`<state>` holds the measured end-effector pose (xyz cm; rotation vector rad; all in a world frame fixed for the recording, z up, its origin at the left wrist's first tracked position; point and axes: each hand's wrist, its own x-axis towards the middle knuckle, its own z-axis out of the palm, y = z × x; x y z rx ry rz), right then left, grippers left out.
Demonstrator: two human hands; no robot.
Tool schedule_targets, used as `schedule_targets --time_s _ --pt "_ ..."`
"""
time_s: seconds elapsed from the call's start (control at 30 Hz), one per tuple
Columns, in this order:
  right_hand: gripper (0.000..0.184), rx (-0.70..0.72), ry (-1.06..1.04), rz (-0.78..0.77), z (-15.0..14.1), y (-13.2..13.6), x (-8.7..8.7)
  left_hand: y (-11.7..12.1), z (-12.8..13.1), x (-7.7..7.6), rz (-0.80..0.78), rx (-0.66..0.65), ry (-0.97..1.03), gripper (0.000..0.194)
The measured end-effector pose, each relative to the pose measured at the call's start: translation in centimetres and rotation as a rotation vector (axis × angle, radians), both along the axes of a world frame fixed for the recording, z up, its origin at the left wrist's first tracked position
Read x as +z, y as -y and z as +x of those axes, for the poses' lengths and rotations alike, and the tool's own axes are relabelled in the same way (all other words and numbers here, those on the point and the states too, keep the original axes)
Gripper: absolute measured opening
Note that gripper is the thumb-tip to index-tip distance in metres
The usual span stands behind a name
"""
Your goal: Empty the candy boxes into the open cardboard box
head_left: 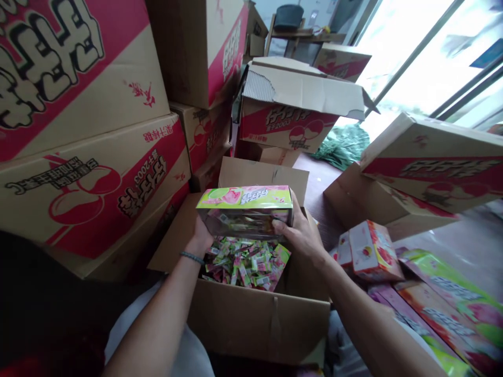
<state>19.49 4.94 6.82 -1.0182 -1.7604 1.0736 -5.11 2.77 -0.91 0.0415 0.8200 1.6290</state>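
Observation:
Both my hands hold a green and pink candy display box tipped over an open cardboard carton. My left hand grips its left end, with a bracelet on the wrist. Fingers of my right hand close on its right end. Under the box lies a heap of small wrapped candies inside the carton.
Stacked red-printed cartons rise on the left and behind. An open carton stands at the back, another leans at right. A small red and white box and flat green-pink packs lie at lower right.

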Motion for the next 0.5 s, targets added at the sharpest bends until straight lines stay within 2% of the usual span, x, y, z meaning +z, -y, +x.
schedule_targets --time_s 0.07,0.23,0.37,0.5 --pt "0.094 -0.018 0.022 -0.012 0.2 -0.2 -0.5 0.1 0.1 0.2 0.012 0.030 -0.051 0.037" --pt "0.072 -0.057 -0.071 -0.134 1.4 -0.4 -2.7 0.6 0.5 1.2 0.130 -0.040 -0.149 0.037" --pt "0.066 -0.110 -0.232 -0.268 2.7 -0.2 -5.3 1.2 1.1 2.0 0.205 -0.178 -0.173 0.040" --pt "0.064 -0.098 -0.272 -0.344 3.2 1.0 -7.3 1.6 0.9 2.6 0.261 -0.137 -0.223 0.047"
